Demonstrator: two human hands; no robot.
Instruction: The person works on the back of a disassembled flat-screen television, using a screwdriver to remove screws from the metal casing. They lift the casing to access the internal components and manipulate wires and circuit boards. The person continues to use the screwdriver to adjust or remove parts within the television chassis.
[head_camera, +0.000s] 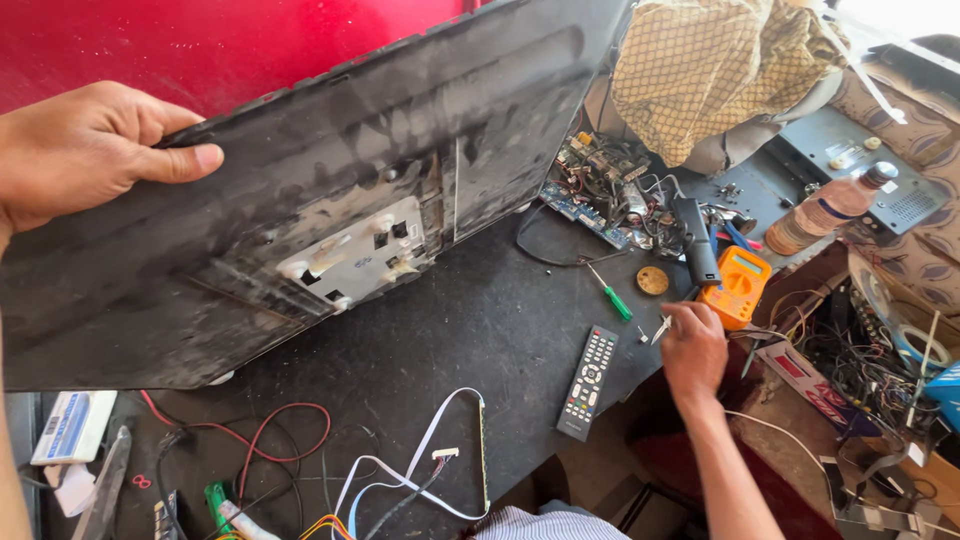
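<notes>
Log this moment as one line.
left hand: holds dusty panel tilted | right hand: picking small metal tool by remote

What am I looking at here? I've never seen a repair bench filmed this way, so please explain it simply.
The one picture comes from a camera on a person's head, looking down at their own bare hands. The left hand grips the edge of a big dusty black panel, tilted up off the dark bench. The right hand pinches a small metal tool. On the bench lie a remote, a green screwdriver, an orange meter, a circuit board and loose wires.
</notes>
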